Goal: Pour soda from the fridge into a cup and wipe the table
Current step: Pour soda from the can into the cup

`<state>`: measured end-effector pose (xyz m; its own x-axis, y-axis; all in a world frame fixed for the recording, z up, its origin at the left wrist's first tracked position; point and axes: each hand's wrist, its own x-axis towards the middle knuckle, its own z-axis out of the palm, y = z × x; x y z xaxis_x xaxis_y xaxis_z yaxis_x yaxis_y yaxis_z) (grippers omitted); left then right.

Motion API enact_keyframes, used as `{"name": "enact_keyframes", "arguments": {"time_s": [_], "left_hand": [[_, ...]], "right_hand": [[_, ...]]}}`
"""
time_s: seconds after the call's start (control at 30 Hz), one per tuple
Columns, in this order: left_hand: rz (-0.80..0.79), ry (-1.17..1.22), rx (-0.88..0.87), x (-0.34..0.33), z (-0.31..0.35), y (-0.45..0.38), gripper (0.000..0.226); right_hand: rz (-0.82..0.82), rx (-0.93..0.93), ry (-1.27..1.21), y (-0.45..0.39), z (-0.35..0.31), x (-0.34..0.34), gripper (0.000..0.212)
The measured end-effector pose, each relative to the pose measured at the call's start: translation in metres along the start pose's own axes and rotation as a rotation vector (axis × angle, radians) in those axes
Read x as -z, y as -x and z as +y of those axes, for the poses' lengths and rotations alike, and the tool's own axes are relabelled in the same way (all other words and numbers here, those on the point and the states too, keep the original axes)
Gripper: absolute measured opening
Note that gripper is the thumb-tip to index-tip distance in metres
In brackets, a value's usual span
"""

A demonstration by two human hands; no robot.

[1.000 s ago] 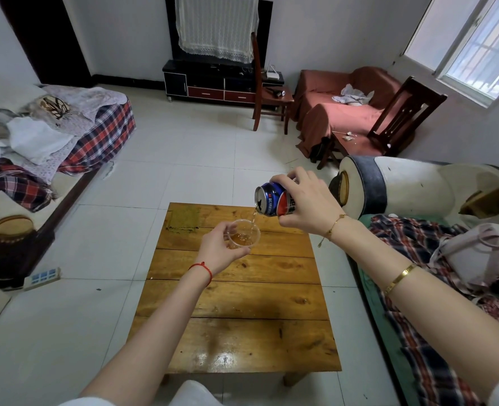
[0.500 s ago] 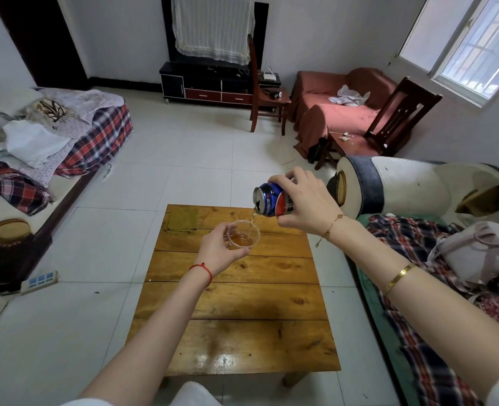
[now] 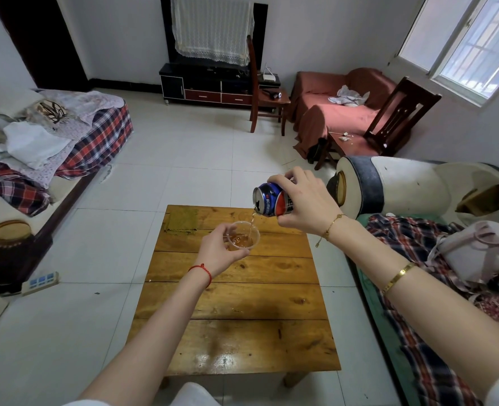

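Observation:
My right hand [image 3: 304, 199] grips a blue and red soda can [image 3: 270, 200], tipped on its side with the opening to the left. A thin amber stream falls from it into a clear plastic cup [image 3: 244, 236]. My left hand [image 3: 217, 249] holds that cup from the left and below, above the far half of the wooden table [image 3: 236, 300]. Amber soda sits in the cup's bottom. A green-brown cloth [image 3: 181, 220] lies flat on the table's far left corner.
A sofa with plaid cloth and a pale bag [image 3: 476, 253] lies close on the right. Another sofa piled with clothes [image 3: 37, 142] is at the left. A power strip [image 3: 41, 283] lies on the tiled floor. Chairs and a TV cabinet [image 3: 210, 89] stand beyond.
The pouring goes on; both hands hold nearly the same place. The soda in the cup has risen slightly.

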<state>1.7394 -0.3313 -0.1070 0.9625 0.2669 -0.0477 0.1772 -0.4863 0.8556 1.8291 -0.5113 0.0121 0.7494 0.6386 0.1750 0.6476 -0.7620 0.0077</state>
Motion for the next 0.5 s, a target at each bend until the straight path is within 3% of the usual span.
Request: {"name": "enact_keyframes", "arguments": {"time_s": [0.5], "left_hand": [[0.001, -0.017, 0.015, -0.0004, 0.0004, 0.0037, 0.069]], "right_hand": [[0.009, 0.011, 0.0, -0.0005, -0.0028, 0.0019, 0.074]]}}
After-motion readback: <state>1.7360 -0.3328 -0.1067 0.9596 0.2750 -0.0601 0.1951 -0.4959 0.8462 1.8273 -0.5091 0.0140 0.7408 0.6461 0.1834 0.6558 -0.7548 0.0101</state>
